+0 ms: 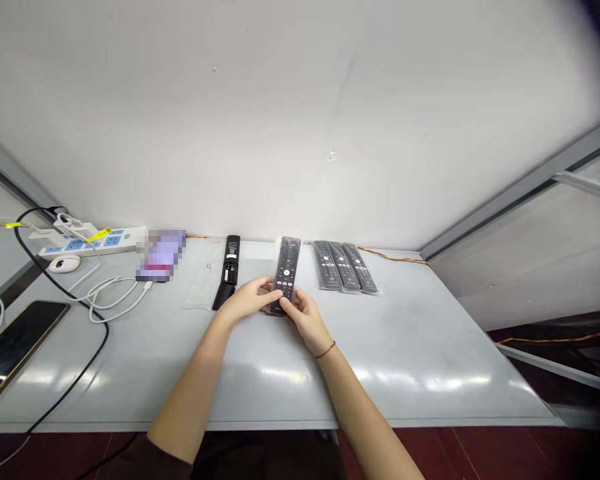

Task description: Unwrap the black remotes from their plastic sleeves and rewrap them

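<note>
A black remote control point(287, 263) in a clear plastic sleeve is held between both hands, buttons facing up. My left hand point(250, 297) grips its lower left side, thumb on the front. On the lower right side, my right hand point(305, 315) closes with its thumb on the front too; a thin red cord circles that wrist. Left of the held one lies another remote control point(231, 257) face down, its battery bay uncovered. Its black battery cover point(223, 297) sits at the lower end. Beside it is an empty clear plastic bag point(203, 283).
Several bagged remote controls, among them one nearest the right point(361, 268), lie side by side at the right. A power strip point(125, 239), a blurred phone point(163, 257), white cable point(100, 303) and a dark phone point(17, 347) occupy the left. A wall backs the table point(405, 360).
</note>
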Motion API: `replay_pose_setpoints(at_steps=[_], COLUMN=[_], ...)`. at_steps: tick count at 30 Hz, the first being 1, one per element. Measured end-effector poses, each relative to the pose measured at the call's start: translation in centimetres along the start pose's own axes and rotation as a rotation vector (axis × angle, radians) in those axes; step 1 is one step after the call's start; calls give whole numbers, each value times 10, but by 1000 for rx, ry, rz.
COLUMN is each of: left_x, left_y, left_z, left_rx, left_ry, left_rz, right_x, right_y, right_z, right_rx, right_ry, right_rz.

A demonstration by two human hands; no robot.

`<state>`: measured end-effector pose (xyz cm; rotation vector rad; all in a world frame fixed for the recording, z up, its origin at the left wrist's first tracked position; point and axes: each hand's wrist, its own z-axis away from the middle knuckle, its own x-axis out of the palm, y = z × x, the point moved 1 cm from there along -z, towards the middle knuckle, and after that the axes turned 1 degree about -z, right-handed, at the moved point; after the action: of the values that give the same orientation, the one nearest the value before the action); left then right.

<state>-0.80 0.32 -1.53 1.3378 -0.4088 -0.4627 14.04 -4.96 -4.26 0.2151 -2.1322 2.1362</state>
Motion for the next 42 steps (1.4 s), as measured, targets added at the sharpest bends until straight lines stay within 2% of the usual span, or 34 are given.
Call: replay_pose_setpoints(at_steps=[3,6,9,12,15,17,18,21,24,27,32,36,39,42], left_x=[1,7,16,24,28,29,30,35,46,61,89,109,115,107], left_y=[-1,-3,-8,-15,-21,-24,-25,-26,-23,-21,-20,-23,-24,-22], left_z=[-2,-5,-8,-10,-13,-15,-16,-19,-24,-32,-55,-72,-75,-69], left_rx=[87,113,87,60,97,113,116,155,259,331,415,395,379,389], left_ry=[13,37,73,100,153,190,206,261,312,293,92,-12,-39,-37], left_rz=[-161,-229,-193,-196,-260,-308,-330,-420,-558,-650,-849,-980,-1015,-986], right_x=[2,-2,-24,-75,-144,-187,-205,-238,-246,-244,-240,-237,-234,-231], right_y=[-1,-3,-11,-26,-47,-59,-63,-67,-58,-48,-48,-51,-48,-43], right_z=[0,-1,-2,-4,-7,-10,-12,-20,-30,-37,-41,-46,-50,-52], right_rx=[0,-9,-43,-78,-125,-31,61,165,241,294,279,255,272,287], right_ry=[43,76,181,313,533,639,681,720,713,701,661,621,625,683], right_rz=[-14,-1,107,160,359,541,619,688,724,776,923,1067,1164,1242])
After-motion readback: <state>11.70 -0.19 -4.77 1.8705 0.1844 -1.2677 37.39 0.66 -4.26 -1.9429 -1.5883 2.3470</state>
